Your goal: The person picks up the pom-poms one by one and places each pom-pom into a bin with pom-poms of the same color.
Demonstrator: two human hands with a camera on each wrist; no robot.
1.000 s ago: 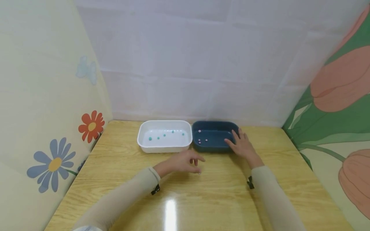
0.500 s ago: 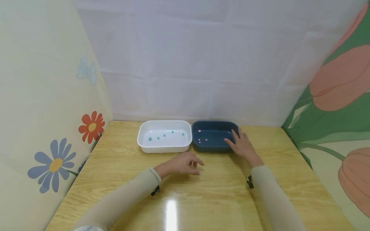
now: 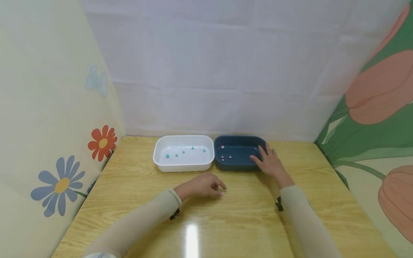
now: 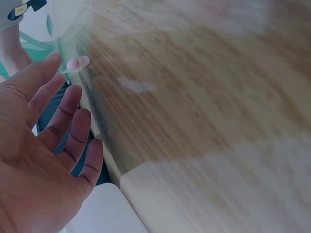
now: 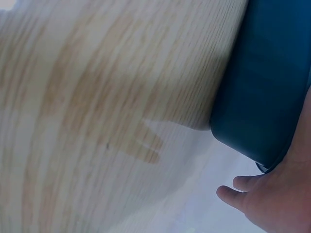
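Observation:
My left hand [image 3: 204, 184] hovers low over the table in front of the two trays, fingers loosely bent and holding nothing. Just past its thumb tip sits a small pink bead [image 4: 72, 64], its reflection beside it on the glossy surface. My right hand [image 3: 271, 163] rests at the right end of the dark blue tray [image 3: 240, 167], fingers spread, some over the inside and others past the rim. Several pink beads [image 3: 230, 157] lie in that tray's left part. In the right wrist view, two fingertips [image 5: 231, 196] show beyond the tray's corner.
A white tray [image 3: 184, 168] with several green beads [image 3: 167, 156] stands against the blue tray's left side. Both sit at the back of the wooden table [image 3: 245, 218], before a white cloth backdrop [image 3: 200, 71]. Flower-printed sheets [image 3: 61, 107] flank the table.
My left hand has drawn slightly back and left, its fingers a little lower. The right hand and both trays stay in place.

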